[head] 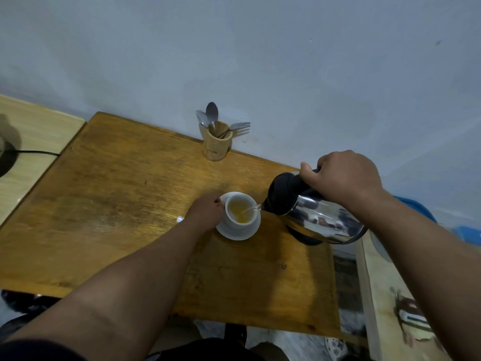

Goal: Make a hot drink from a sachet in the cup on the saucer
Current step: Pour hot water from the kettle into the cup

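A white cup (235, 223) stands on a white saucer (240, 234) near the middle of the wooden table (109, 204). Yellowish liquid fills part of the cup. My left hand (205, 211) grips the cup's left side. My right hand (343, 178) is closed on the black handle of a steel kettle (317, 220), which is tilted left. A thin stream of water runs from its spout into the cup. A small bit of torn wrapper (179, 219) shows on the table by my left wrist.
A wooden holder (217, 145) with spoons and forks stands at the table's back edge against the wall. A black kettle base with a cord (36, 152) sits on a pale counter at the left. Another pale surface (385, 295) lies to the right.
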